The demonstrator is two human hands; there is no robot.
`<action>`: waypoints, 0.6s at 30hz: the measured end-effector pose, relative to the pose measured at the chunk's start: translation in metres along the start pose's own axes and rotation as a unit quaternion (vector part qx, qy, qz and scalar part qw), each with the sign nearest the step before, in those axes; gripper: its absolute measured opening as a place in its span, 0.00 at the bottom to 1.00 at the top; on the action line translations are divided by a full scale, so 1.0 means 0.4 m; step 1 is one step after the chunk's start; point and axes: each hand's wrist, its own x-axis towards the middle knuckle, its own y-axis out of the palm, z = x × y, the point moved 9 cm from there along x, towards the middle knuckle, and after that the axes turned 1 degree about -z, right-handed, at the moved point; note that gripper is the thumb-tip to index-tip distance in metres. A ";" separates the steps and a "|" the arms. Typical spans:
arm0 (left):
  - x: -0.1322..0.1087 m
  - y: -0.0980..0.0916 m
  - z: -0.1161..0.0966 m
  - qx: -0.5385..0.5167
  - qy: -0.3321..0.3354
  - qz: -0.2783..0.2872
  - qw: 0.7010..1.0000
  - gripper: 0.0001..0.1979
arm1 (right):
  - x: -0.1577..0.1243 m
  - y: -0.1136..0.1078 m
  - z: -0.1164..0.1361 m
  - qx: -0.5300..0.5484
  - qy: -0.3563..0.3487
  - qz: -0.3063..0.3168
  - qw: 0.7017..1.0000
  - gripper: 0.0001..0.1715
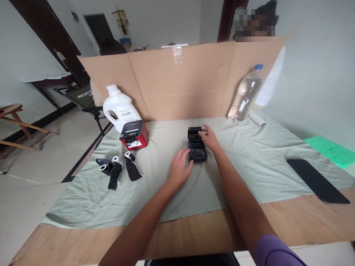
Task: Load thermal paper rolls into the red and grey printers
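Note:
A small black portable printer [198,151] stands on the cloth in front of me, its lid [194,133] raised and its inner compartment exposed. My left hand [179,167] steadies the printer's left side, the thumb at the front corner and the fingers along the edge. On the other side, my right hand [208,137] grips the right edge of the raised lid between thumb and fingers. Glossy dark material shows inside the compartment; I cannot make out whether it is a roll.
Rolls of black label tape [132,168] lie left, near a red and black label printer [135,135] and white jug [122,107]. A cardboard screen [180,85] closes the back. Right are a water bottle [245,96], paper tube [257,119] and dark flat slab [317,181]. Someone is behind the screen.

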 end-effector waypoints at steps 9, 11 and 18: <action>0.075 0.046 -0.031 0.132 0.146 -0.007 0.981 0.16 | -0.039 -0.002 0.036 -0.017 -0.016 0.220 0.975 0.19; 0.066 0.045 -0.023 0.119 0.144 -0.027 0.982 0.16 | -0.045 -0.001 0.024 -0.052 0.006 0.249 0.967 0.20; 0.092 0.040 0.034 -0.010 0.044 -0.032 0.998 0.35 | -0.049 0.006 -0.044 -0.086 0.147 0.263 0.950 0.33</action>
